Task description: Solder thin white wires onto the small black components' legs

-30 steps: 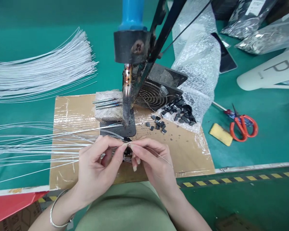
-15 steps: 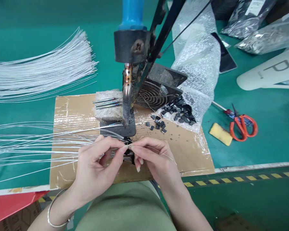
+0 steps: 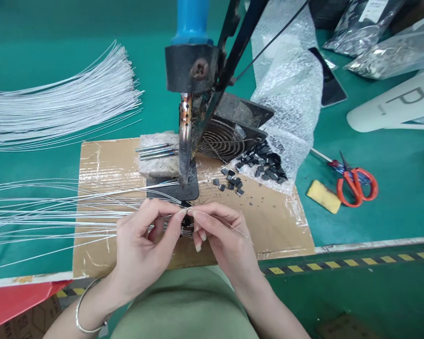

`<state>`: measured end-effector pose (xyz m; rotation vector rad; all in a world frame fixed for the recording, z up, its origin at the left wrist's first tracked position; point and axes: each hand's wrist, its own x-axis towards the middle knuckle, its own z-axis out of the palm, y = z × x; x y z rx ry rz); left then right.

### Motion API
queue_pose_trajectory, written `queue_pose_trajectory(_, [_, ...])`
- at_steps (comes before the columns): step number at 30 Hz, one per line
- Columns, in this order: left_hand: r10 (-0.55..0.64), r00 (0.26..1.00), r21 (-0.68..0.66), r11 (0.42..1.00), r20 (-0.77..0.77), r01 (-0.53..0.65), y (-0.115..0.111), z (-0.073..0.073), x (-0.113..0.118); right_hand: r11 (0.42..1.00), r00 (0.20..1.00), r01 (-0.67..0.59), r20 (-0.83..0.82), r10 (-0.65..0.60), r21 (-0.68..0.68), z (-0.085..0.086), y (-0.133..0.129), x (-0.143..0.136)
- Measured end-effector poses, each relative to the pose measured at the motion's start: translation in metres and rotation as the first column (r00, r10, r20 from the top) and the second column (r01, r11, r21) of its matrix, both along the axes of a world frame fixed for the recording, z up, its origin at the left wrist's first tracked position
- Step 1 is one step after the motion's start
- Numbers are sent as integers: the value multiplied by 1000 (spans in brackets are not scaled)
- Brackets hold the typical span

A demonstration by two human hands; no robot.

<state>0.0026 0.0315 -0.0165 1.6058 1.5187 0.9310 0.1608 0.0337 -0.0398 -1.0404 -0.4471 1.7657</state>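
My left hand (image 3: 146,242) and my right hand (image 3: 226,235) meet fingertip to fingertip at the front of a cardboard sheet (image 3: 106,165). Both pinch a thin wire (image 3: 238,230), whose loose end trails out past my right hand. What exactly sits between the fingertips is too small to make out. Behind and below the fingers are small black parts (image 3: 186,221), partly hidden, with white wires (image 3: 99,212) running off to the left. Just beyond the hands, the tip of a blue-handled soldering iron (image 3: 184,160) points down over a dark pad (image 3: 173,192).
A fan (image 3: 229,139) stands behind the iron. Small black pieces (image 3: 265,162) spill from bubble wrap (image 3: 289,94). Rightward lie a yellow sponge (image 3: 323,197) and orange-handled scissors (image 3: 356,187). A thick bundle of white wires (image 3: 63,108) is at back left. Thin metal rods (image 3: 157,151) rest on a white block.
Both hands still pinch the wire at nearly the same spot. My right hand has shifted slightly left, and the trailing wire end with it.
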Motion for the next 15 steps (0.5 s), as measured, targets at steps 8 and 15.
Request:
queue_pose_trajectory(8, [88, 993, -36, 996, 74, -86, -5, -4, 7, 994, 990, 112, -89, -113, -16, -3, -6, -15])
queue_pose_trajectory(15, [127, 979, -100, 989, 161, -112, -2, -4, 5, 983, 953, 78, 278, -122, 167, -8, -4, 7])
